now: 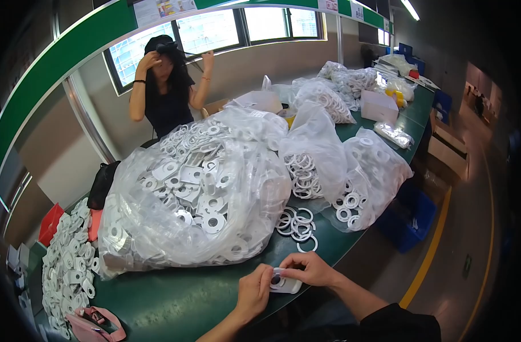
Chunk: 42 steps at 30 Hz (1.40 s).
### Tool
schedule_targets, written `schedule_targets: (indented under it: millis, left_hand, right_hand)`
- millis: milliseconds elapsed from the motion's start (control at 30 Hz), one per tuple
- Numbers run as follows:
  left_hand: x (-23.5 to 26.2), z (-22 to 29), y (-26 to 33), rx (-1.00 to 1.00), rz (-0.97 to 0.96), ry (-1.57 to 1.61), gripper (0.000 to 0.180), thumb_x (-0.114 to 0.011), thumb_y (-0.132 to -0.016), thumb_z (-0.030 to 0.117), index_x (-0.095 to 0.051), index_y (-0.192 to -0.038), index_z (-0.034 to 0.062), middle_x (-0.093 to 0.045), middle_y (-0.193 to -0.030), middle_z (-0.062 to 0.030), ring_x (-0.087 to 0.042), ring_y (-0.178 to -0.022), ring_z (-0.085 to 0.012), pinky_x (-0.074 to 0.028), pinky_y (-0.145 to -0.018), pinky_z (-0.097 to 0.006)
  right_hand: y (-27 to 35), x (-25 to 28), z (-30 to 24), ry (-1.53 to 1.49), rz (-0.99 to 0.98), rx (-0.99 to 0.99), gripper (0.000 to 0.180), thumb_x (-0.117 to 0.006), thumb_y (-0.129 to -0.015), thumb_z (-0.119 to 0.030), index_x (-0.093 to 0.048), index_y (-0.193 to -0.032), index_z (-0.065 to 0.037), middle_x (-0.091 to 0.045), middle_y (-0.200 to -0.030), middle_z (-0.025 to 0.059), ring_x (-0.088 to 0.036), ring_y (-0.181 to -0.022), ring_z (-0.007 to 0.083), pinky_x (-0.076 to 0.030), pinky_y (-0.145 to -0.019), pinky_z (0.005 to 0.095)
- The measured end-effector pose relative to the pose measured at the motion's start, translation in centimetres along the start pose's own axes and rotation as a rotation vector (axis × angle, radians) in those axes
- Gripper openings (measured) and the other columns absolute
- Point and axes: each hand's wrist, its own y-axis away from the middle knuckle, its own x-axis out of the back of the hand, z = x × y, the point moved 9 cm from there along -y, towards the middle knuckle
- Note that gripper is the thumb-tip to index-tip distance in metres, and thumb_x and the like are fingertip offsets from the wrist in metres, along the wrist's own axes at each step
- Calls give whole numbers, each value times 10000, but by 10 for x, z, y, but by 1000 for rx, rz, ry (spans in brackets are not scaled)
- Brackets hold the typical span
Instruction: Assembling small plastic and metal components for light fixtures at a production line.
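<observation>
Near the table's front edge, a white plastic part point(290, 286) with a round dark centre is held between both hands. My left hand point(253, 292) grips its left side, fingers closed. Over its upper right, my right hand point(310, 269) is closed, with thumb and fingertips pinched at the ring around the centre; the fingers partly cover it. Just beyond the hands lie several loose white open rings point(299, 225). A large clear bag point(254, 188) full of white plastic parts with round holes stands to their left.
Bags of rings point(314, 137) and round parts point(380, 162) stand beyond on the green table point(157, 305). A heap of white parts point(69, 265) and a pink pouch point(95, 324) lie at left. Another person point(168, 91) sits across. A blue bin point(407, 219) stands right, below the table.
</observation>
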Motion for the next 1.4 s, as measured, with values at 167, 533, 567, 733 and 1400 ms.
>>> schedule_targets:
  millis: [167, 533, 567, 733, 1400]
  left_hand:
    - [-6, -1, 3, 27, 56, 184, 352, -606, -839, 166, -434, -1117, 36, -640, -848, -181, -641, -728, -329, -491, -625, -375]
    - [-11, -2, 1, 52, -54, 109, 462, -638, -781, 79, -386, -1167, 47, -637, -868, -193, -634, -785, -369, -500, -652, -398]
    - [-11, -2, 0, 24, -55, 118, 485, -642, -775, 76, -379, -1181, 49, -637, -864, -187, -634, -797, -369, -500, -664, -397]
    - [-4, 3, -3, -49, 21, 152, 547, -660, -777, 91, -351, -1228, 58, -643, -865, -154, -653, -784, -287, -497, -664, -349]
    - [100, 21, 20, -21, -177, 75, 463, -627, -831, 159, -455, -1254, 80, -617, -882, -74, -572, -773, -96, -472, -682, -280]
  right_hand:
    - [-6, 11, 3, -188, 250, 20, 97, -627, -842, -64, -558, -876, -4, -606, -780, 16, -558, -696, 44, -436, -604, 174]
    - [2, 2, -22, 331, 316, 95, 324, -788, -690, -179, -570, -872, -23, -596, -743, 23, -546, -656, 68, -445, -579, 215]
    - [3, 0, -27, 324, 306, 171, 339, -784, -691, -170, -589, -922, -16, -619, -778, 36, -568, -676, 84, -462, -602, 231]
    - [8, -3, -37, 350, 314, 282, 337, -694, -770, -112, -582, -1066, 2, -652, -876, 95, -617, -738, 125, -481, -655, 251]
    - [4, 6, -4, 156, 312, 120, 202, -556, -882, -156, -598, -765, 2, -588, -599, 46, -537, -528, 74, -408, -495, 204]
